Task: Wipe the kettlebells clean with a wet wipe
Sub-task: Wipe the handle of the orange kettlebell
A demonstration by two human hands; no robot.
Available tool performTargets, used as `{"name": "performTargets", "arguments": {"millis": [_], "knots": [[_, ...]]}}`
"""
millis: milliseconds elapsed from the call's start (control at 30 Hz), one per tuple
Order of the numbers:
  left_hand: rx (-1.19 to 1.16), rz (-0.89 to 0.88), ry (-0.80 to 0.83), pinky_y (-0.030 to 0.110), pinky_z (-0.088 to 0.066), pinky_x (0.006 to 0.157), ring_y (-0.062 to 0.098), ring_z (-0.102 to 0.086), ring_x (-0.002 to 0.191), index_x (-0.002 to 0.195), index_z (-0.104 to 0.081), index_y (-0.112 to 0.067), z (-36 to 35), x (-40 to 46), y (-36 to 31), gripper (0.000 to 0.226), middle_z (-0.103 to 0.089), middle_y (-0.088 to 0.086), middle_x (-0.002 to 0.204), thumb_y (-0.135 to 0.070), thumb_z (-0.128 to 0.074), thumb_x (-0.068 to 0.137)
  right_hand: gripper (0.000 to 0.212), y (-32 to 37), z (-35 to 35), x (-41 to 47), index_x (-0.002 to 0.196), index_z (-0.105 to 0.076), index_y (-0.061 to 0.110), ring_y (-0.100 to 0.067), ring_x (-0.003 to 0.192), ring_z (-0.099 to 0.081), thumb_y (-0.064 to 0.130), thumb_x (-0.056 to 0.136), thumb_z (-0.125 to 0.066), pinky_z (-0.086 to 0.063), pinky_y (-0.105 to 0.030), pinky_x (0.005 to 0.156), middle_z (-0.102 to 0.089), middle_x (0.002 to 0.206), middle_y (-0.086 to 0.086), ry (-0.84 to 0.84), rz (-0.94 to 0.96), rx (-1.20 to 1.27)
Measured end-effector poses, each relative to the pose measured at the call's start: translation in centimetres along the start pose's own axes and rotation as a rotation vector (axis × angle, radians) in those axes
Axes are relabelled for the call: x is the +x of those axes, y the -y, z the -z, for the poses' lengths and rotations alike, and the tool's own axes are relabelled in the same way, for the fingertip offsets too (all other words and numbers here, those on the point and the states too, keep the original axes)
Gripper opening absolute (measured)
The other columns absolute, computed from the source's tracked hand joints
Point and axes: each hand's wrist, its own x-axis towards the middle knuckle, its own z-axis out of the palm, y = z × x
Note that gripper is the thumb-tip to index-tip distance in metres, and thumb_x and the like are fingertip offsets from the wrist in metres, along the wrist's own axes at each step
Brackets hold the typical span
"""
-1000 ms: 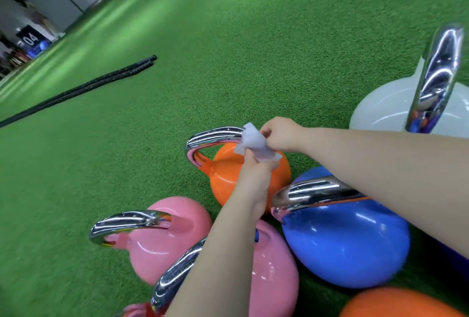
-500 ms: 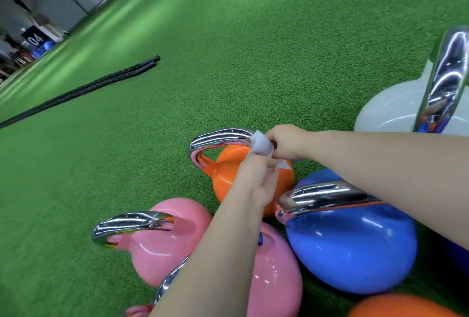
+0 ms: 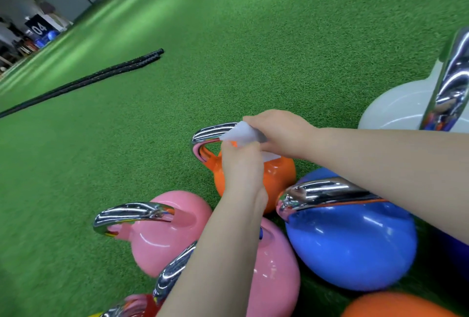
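Green artificial turf [image 3: 253, 37], short and bristly, covers the floor. On it stands a tight cluster of glossy, rounded kettlebells with chrome handles: a white kettlebell [image 3: 396, 106], a blue kettlebell [image 3: 350, 248], two pink kettlebells [image 3: 162, 245] and a smaller orange kettlebell [image 3: 276, 177]. A black braided rope [image 3: 101, 77] lies well apart. Over the orange one's handle, the right hand [image 3: 279, 131] and left hand [image 3: 241, 164] both pinch a white wet wipe [image 3: 241, 135] with curled fingers; it seems to touch the chrome, though the hands hide the contact.
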Motion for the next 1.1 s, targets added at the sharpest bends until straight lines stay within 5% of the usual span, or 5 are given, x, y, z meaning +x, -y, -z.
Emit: {"name": "performTargets", "arguments": {"millis": [300, 433, 733, 933, 1100], "knots": [[-0.036, 0.260, 0.135, 0.021, -0.037, 0.057, 0.007, -0.049, 0.060, 0.103, -0.051, -0.012, -1.3, 2.9, 2.3, 0.030, -0.055, 0.000, 0.074, 0.010, -0.040, 0.086, 0.084, -0.1, -0.7, -0.1, 0.148, -0.019, 0.025, -0.024, 0.127, -0.045, 0.011, 0.078, -0.062, -0.038, -0.029, 0.098, -0.042, 0.144, -0.005, 0.122, -0.158, 0.224], [0.044, 0.273, 0.133, 0.024, -0.038, 0.061, 0.011, -0.049, 0.062, 0.096, -0.052, -0.015, -1.6, 4.4, 4.0, 0.017, -0.056, 0.001, 0.074, 0.000, -0.046, 0.091, 0.051, -1.0, -1.4, -0.2, 0.124, -0.046, 0.018, -0.028, 0.110, -0.055, 0.019, 0.077, -0.066, -0.045, -0.030, 0.081, -0.057, 0.121, -0.007, 0.129, -0.250, 0.179], [0.448, -0.005, -0.025, 0.032, -0.052, 0.079, 0.019, -0.061, 0.082, 0.088, -0.063, -0.011, -1.5, 6.2, 7.2, 0.025, -0.068, 0.007, 0.094, 0.000, -0.076, 0.069, 0.041, -1.8, -1.2, -0.7, 0.113, -0.048, 0.009, -0.029, 0.104, -0.056, 0.022, 0.080, -0.069, -0.039, -0.030, 0.070, -0.055, 0.116, -0.010, 0.317, -0.465, 0.006], [0.343, -0.020, -0.053, 0.008, -0.043, 0.049, 0.010, -0.054, 0.067, 0.062, -0.056, -0.018, -1.3, 5.9, 6.9, 0.028, -0.061, -0.006, 0.067, -0.002, -0.077, 0.069, 0.035, -0.7, -2.2, -0.7, 0.118, -0.056, 0.001, -0.017, 0.077, -0.055, 0.016, 0.087, -0.060, -0.050, -0.014, 0.059, -0.061, 0.093, -0.013, 0.320, -0.440, 0.162], [0.086, 0.055, -0.034, 0.012, -0.046, 0.047, 0.005, -0.055, 0.052, 0.073, -0.062, -0.013, -0.9, 5.1, 5.0, 0.017, -0.063, -0.003, 0.064, 0.002, -0.071, 0.074, 0.030, -1.2, -1.1, -0.3, 0.081, -0.050, 0.018, -0.023, 0.079, -0.055, 0.029, 0.071, -0.077, -0.039, -0.027, 0.064, -0.059, 0.084, -0.004, 0.172, -0.376, 0.342]]}}
